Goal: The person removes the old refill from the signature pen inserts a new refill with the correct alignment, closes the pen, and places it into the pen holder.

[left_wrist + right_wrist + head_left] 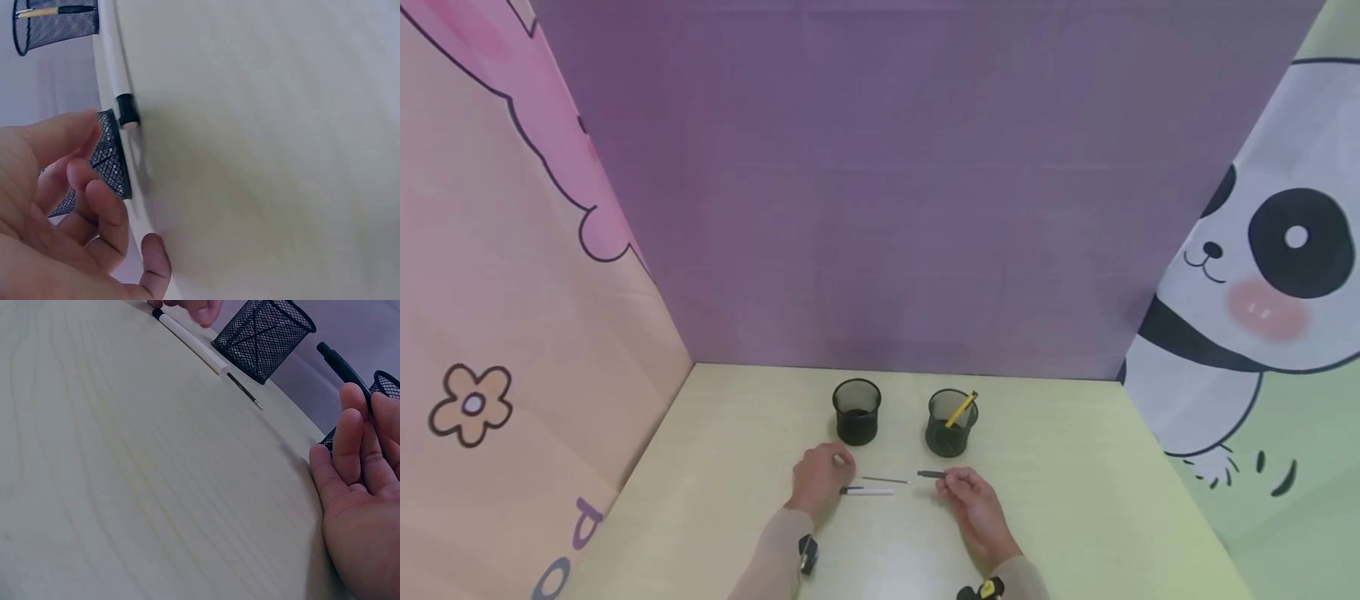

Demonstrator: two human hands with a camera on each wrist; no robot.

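Presently, the right hand (975, 508) is pinching a dark pen part (340, 366), the left hand (822, 480) holding nothing; barrel (193, 342) and refill (244, 390) are lying unjoined.

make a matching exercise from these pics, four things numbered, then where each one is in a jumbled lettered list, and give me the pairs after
Things
1. dark pen piece
2. yellow stick
3. white barrel
4. thin refill

Places
A. leaning inside the right cup
B. lying on the table, the farther back of the two loose pieces there
C. held by the right hand
D. lying on the table, the nearer to the front of the two loose pieces there

Pairs: 1-C, 2-A, 3-D, 4-B
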